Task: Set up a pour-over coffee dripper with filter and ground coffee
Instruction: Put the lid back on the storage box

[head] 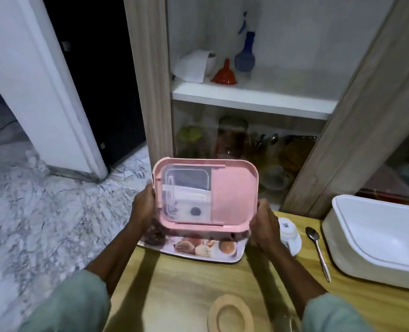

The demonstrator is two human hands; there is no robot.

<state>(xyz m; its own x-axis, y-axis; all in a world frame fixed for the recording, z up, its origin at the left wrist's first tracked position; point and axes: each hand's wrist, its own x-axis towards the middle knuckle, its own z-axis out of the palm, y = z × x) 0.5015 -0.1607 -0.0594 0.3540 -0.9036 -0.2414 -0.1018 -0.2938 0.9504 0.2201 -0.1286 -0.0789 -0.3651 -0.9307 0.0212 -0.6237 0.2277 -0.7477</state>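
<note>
Pretty sure anyone can tell I'm in my home kitchen here. Marble-pattern floor [31,212] on the left, wood-trimmed cupboard [148,80] up top with a red funnel [225,73] and blue spray bottle [245,51] on its white shelf [258,97], jars and spoons behind glass below, wooden table [174,291] at the bottom.

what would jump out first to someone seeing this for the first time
The pink container with its clear lid panel, held up in mid-frame by the left hand and right hand, above a food-print tray on the wooden table. Next, the big white tub at the right edge, and a red funnel on the white shelf behind.
</note>
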